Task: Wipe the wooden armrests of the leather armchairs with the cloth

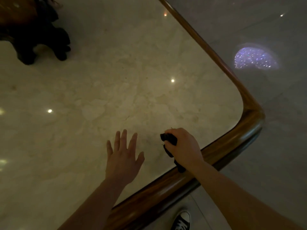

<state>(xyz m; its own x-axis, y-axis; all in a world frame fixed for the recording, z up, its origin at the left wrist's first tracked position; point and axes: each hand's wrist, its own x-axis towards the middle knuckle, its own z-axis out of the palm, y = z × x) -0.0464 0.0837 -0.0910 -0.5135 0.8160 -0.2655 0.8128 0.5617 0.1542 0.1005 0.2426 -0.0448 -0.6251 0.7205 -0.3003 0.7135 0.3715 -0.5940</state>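
My right hand point(183, 146) is closed around a dark bunched cloth point(169, 140), and a strip of the cloth hangs down onto the wooden rim point(232, 143) of a marble-topped table point(116, 90). My left hand point(123, 156) hovers flat over the marble just to the left, fingers spread, holding nothing. No leather armchair or armrest shows in this view.
A dark carved wooden ornament point(33, 30) stands on the table at the far left corner. The rounded table corner point(254, 113) lies to the right, with grey tiled floor point(274, 146) beyond. A black-and-white sneaker point(181, 220) shows on the floor below the table edge.
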